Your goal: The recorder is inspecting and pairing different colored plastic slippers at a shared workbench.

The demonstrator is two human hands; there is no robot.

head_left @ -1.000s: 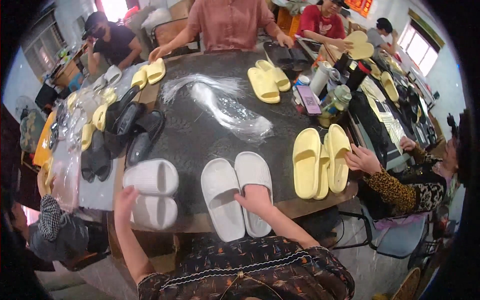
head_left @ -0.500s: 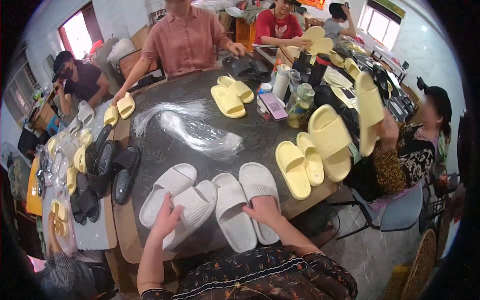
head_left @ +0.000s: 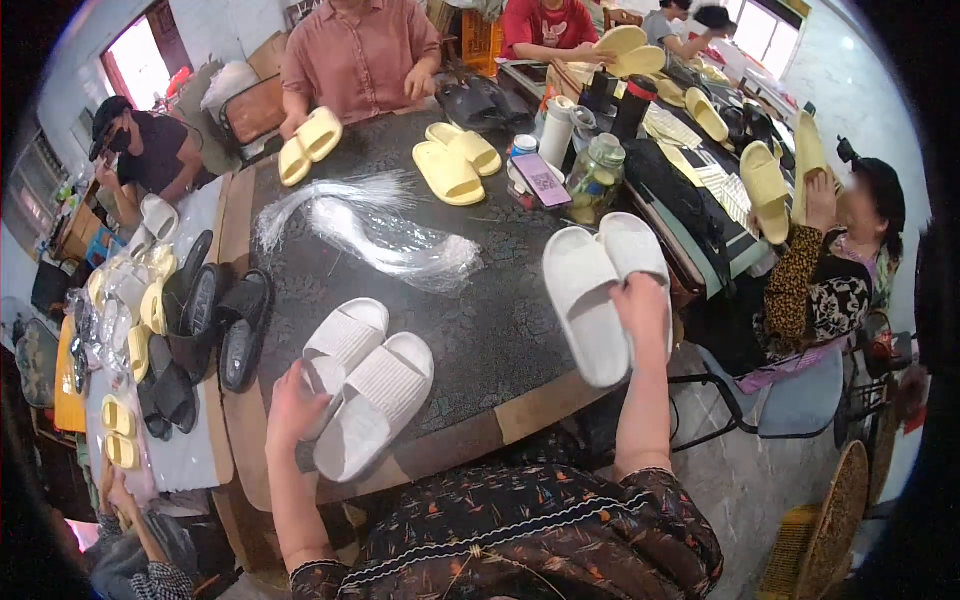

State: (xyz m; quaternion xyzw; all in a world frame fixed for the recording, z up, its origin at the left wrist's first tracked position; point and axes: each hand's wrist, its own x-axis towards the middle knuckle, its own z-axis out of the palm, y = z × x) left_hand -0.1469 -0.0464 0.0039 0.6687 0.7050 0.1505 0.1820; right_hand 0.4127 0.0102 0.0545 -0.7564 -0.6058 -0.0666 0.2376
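Note:
My left hand (head_left: 297, 402) grips the outer edge of a pale grey slide sandal (head_left: 346, 333) near the table's front edge. Its mate (head_left: 385, 410) lies against it, overlapping, with a ribbed strap. Farther right, my right hand (head_left: 643, 298) holds another pale pair, its fingers at the strap of the right sandal (head_left: 640, 246). The left sandal (head_left: 583, 300) of that pair is tilted beside it at the table's right edge. My right palm and fingers partly cover the right sandal.
A bundle of clear plastic strips (head_left: 385, 240) lies mid-table. Beyond are yellow slides (head_left: 450, 170), a phone (head_left: 543, 180) and a glass jar (head_left: 598, 170). Black slides (head_left: 245, 330) lie left. A person opposite holds yellow slides (head_left: 311, 146); another at right handles yellow slides (head_left: 768, 190).
My right hand has carried its pale pair right and away from me. Yellow slides there have left the table's right edge. The person opposite has brought a yellow pair onto the table.

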